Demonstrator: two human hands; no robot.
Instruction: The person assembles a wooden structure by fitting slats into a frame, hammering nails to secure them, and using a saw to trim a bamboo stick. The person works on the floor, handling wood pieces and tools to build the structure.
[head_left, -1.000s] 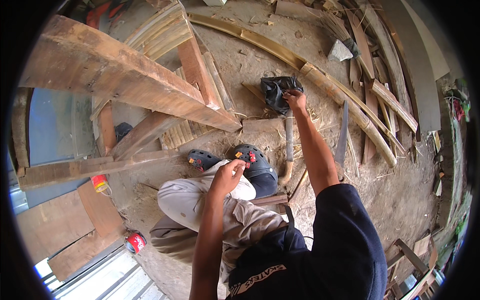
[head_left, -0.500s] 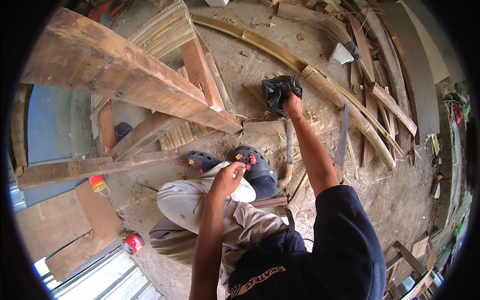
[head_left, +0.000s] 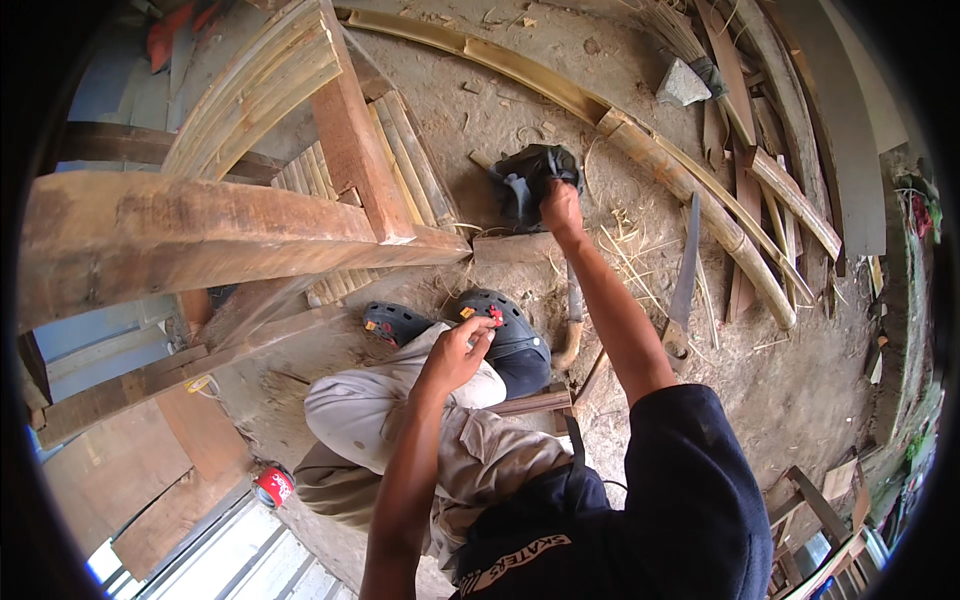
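At one black bag (head_left: 524, 200) is one right hand (head_left: 562, 208).

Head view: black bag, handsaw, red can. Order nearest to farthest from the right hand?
1. Black bag: right at the right hand.
2. Handsaw: to its lower right.
3. Red can: far off, lower left of the picture.

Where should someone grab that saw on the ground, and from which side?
I'd suggest taking the saw by its handle, the end nearest the person, reaching down from their right. The blade tapers away to a narrow tip, so its edges are better left alone. The right forearm passes close on the handle's left, so the right side looks freer.
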